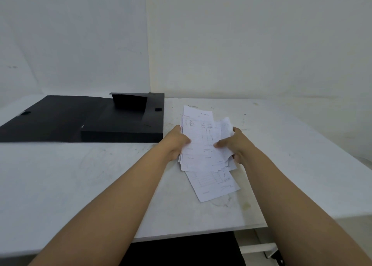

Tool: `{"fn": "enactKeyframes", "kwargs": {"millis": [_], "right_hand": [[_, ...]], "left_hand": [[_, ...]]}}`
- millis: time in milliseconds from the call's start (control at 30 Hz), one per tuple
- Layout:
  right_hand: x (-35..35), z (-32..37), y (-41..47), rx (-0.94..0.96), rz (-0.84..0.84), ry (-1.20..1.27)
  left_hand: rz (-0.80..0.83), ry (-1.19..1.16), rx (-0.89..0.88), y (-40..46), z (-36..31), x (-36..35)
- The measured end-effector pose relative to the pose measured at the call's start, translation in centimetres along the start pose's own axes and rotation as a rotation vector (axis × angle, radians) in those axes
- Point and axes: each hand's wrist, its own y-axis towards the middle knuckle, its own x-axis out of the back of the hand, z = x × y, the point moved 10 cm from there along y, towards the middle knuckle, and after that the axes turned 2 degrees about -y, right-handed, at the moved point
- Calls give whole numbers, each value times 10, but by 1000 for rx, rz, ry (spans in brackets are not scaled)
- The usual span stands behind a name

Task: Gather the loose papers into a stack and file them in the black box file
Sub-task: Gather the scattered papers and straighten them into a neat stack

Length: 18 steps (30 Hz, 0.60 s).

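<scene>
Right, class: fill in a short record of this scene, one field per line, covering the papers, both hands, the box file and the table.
papers: untidy white bundle, printed and handwritten, edges not squared
stray sheet: one sheet sticks out at the near end, lying on the table
left hand: grips the bundle's left edge
right hand: grips the bundle's right edge
box file: black, open, lid flat to the left, left of the papers
papers in file: none visible
table: white, scuffed
</scene>
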Motion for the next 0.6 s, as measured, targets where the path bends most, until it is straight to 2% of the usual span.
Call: {"fn": "enactKeyframes", "kwargs": {"millis": [133, 333, 600], "right_hand": [[6, 9, -2, 73, -7, 133], [11, 35, -6, 262, -23, 247], [14, 65, -5, 399, 56, 219]], "left_hand": [[6, 59, -52, 0, -9, 3], [43, 68, -32, 1, -14, 0], [-62, 192, -389, 5, -67, 13]]}}
